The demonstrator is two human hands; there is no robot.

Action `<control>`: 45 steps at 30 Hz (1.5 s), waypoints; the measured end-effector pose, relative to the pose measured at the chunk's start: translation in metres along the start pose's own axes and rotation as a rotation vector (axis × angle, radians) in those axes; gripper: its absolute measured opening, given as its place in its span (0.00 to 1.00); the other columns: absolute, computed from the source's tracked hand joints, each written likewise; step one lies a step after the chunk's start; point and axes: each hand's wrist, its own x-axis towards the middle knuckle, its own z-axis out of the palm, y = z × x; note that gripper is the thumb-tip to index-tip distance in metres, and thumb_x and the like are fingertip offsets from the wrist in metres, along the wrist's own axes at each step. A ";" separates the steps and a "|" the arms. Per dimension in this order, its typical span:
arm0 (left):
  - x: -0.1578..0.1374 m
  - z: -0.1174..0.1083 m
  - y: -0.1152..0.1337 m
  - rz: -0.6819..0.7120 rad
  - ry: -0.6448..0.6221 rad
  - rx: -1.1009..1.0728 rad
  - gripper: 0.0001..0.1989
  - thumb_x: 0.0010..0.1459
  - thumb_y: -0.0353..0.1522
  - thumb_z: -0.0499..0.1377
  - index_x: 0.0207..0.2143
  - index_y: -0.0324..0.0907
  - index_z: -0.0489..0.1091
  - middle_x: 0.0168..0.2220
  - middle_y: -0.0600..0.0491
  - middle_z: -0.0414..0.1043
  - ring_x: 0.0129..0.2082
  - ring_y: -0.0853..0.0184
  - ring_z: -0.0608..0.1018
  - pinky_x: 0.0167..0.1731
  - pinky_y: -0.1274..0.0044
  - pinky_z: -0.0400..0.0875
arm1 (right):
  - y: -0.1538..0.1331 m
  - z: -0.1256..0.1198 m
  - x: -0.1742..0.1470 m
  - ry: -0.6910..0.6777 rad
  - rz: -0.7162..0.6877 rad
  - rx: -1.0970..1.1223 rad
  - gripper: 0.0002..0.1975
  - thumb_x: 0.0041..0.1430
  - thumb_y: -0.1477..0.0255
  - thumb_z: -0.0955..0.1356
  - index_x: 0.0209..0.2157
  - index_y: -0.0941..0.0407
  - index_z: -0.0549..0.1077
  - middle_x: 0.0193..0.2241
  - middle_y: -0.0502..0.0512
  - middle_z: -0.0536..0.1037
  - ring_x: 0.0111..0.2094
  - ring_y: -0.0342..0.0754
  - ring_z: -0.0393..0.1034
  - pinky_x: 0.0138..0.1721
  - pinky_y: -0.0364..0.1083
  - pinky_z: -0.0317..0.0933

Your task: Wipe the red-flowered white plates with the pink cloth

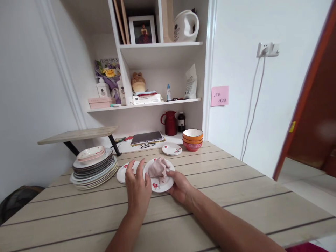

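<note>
Over the desk point(236, 182) I steady a flowered plate point(157, 183) with my left hand point(136, 187) curled on its rim, so my right hand point(180, 187), gripping the far edge, presses the pink cloth point(157, 169) onto it.

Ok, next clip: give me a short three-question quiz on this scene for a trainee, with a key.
1. True or false: the pink cloth lies on the small flowered plate that both hands hold.
2. Multiple choice: where does the stack of large plates stand? A) to the left of the hands B) on a shelf C) beside the orange bowls
3. Short answer: what lies just behind the left hand on the table?

Key: 1 true, with the right hand at the plate's right rim. 2 A. 3 a second small flowered plate.
</note>
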 end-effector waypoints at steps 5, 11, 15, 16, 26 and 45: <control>-0.002 0.002 0.005 0.107 -0.172 -0.082 0.20 0.61 0.33 0.55 0.56 0.50 0.66 0.58 0.44 0.58 0.58 0.53 0.65 0.55 0.57 0.63 | 0.005 0.002 -0.006 -0.111 -0.066 -0.131 0.17 0.56 0.71 0.68 0.47 0.58 0.71 0.31 0.55 0.79 0.28 0.47 0.73 0.33 0.49 0.69; -0.013 0.017 0.000 0.050 -0.459 -0.321 0.24 0.59 0.28 0.54 0.58 0.50 0.63 0.58 0.45 0.63 0.61 0.57 0.64 0.59 0.59 0.60 | 0.010 0.001 -0.002 -0.107 -0.107 -0.232 0.13 0.55 0.69 0.68 0.43 0.57 0.73 0.27 0.51 0.77 0.23 0.42 0.67 0.26 0.41 0.61; -0.017 0.020 0.002 0.001 -0.390 -0.385 0.29 0.57 0.24 0.52 0.61 0.49 0.58 0.61 0.46 0.58 0.63 0.59 0.60 0.61 0.60 0.58 | 0.009 0.001 -0.001 -0.113 -0.106 -0.234 0.17 0.54 0.66 0.70 0.45 0.57 0.72 0.28 0.51 0.78 0.24 0.43 0.68 0.26 0.42 0.62; -0.017 0.021 0.003 -0.009 -0.365 -0.387 0.30 0.57 0.24 0.52 0.61 0.49 0.57 0.61 0.45 0.57 0.64 0.59 0.60 0.61 0.60 0.57 | 0.009 0.001 -0.001 -0.117 -0.108 -0.229 0.18 0.54 0.65 0.70 0.45 0.57 0.72 0.29 0.51 0.78 0.25 0.43 0.68 0.27 0.42 0.62; -0.005 0.013 -0.004 -0.102 -0.063 -0.077 0.16 0.58 0.32 0.57 0.50 0.43 0.67 0.57 0.42 0.55 0.59 0.51 0.63 0.57 0.56 0.62 | 0.009 0.004 -0.007 -0.117 -0.111 -0.236 0.20 0.57 0.62 0.69 0.49 0.55 0.71 0.39 0.58 0.81 0.34 0.49 0.75 0.34 0.47 0.67; 0.000 0.006 -0.006 0.105 -0.438 -0.317 0.31 0.56 0.22 0.47 0.61 0.49 0.62 0.60 0.49 0.67 0.63 0.59 0.64 0.61 0.59 0.56 | 0.015 0.000 -0.006 -0.282 -0.240 -0.343 0.24 0.53 0.56 0.71 0.46 0.57 0.73 0.36 0.56 0.81 0.37 0.52 0.74 0.43 0.50 0.64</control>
